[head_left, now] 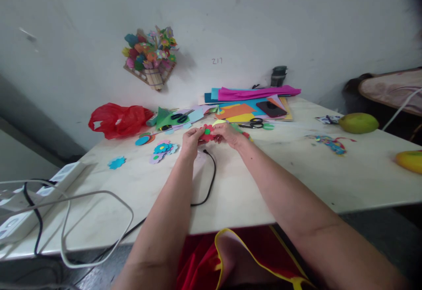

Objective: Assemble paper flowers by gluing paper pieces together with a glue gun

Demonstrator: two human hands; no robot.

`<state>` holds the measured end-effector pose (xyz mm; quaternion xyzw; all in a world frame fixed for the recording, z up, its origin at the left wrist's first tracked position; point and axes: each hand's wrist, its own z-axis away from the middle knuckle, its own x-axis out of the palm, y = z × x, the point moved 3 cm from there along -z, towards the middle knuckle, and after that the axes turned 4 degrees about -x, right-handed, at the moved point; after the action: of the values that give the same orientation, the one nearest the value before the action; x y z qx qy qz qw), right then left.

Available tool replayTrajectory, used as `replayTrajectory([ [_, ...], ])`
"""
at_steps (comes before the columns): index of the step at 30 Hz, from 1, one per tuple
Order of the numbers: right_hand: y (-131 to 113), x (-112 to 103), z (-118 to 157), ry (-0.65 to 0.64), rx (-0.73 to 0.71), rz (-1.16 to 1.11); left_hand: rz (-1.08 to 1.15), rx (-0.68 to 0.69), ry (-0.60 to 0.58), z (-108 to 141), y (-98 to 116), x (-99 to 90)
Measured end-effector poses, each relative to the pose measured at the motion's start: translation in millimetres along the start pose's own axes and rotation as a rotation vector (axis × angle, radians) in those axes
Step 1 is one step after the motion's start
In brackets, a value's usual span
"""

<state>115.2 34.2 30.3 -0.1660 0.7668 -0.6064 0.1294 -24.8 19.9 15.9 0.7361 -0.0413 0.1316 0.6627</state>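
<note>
Red paper flower [208, 137]: side petals covered by fingers of left hand [191, 142] and right hand [228, 135].
Black cable [212, 175], running to table's [237, 197] front edge: middle stretch hidden behind left forearm [168, 219].
Power strip [70, 171], left edge: near end beyond my sight.
Yellow fruit [410, 160], right edge: partly cut off from my view.
Small packet [328, 119], same edge: print illegibly small.
Multicoloured trinket [329, 144]: blurred, make unclear.

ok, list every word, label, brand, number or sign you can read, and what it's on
"217": handwritten on the wall; the first digit looks rather like a Z.
Small packet by the green mango: any print is too small and blurred to read.
Power strip: any markings too blurred to read.
No other readable text.
</note>
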Motion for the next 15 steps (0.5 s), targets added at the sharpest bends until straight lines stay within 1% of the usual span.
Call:
replayTrajectory([
  [8, 4.6, -2.9, -2.7, 0.052, -0.01, -0.008, -0.003, 0.007, -0.017, 0.6, -0.2, 0.9],
  [15, 2.6, -0.8, -1.8, 0.025, -0.006, 0.006, 0.01, 0.019, -0.015, 0.1, -0.9, 0.4],
])
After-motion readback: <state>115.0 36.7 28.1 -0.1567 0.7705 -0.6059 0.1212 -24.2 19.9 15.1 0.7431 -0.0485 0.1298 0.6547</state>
